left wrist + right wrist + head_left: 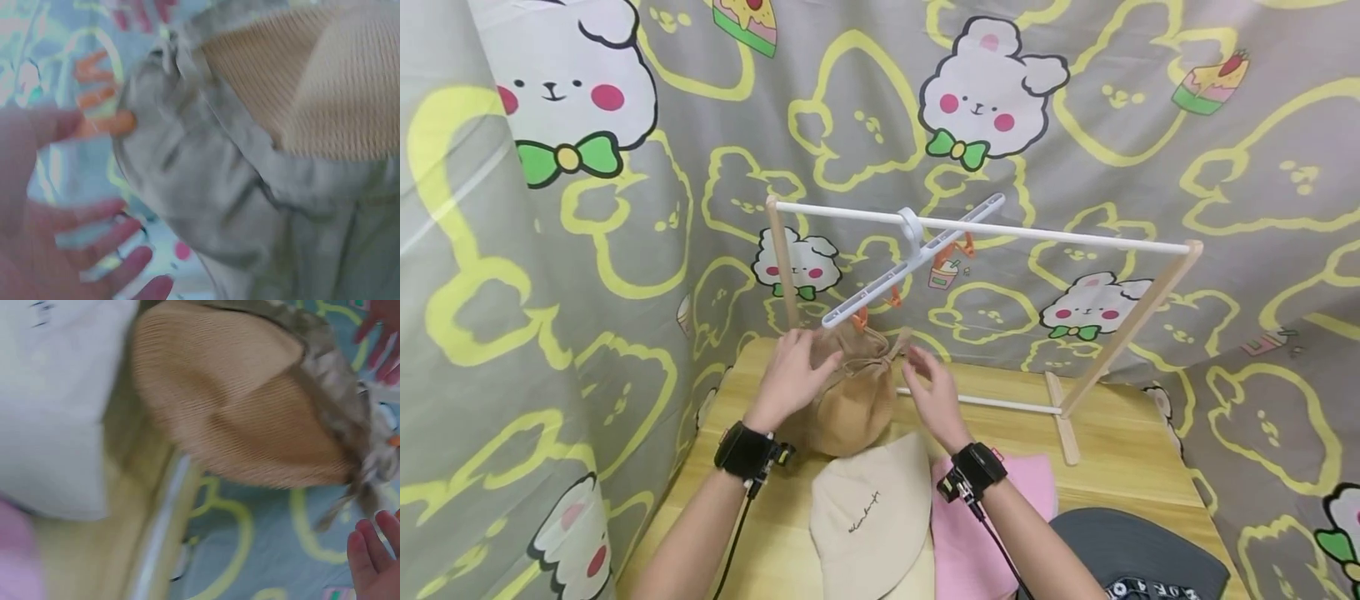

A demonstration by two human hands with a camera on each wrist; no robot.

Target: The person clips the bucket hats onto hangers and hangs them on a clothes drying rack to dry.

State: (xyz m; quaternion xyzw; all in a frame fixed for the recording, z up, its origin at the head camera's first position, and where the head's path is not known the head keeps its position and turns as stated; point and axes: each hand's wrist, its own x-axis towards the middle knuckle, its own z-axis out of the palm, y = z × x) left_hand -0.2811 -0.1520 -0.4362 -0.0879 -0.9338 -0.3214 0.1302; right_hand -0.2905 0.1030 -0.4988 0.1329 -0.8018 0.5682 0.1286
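A tan woven hat (853, 408) with a brown cloth brim and tied strap hangs below the orange clips of a light grey hanger (880, 287). An orange clip (106, 125) meets the edge of the cloth (187, 169) in the left wrist view. The left hand (792, 377) is beside the hat's left edge, fingers spread in the left wrist view. To the right of the knotted strap (369, 475) is the right hand (931, 392), its fingers extended and apart from the hat.
The hanger hooks over the white bar (1060, 236) of a wood-sided rack. On the wooden table (1120, 425) lie a cream cap (880, 517), a pink item (985, 533) and a dark grey cap (1138, 550). Patterned curtains (865, 125) surround the table.
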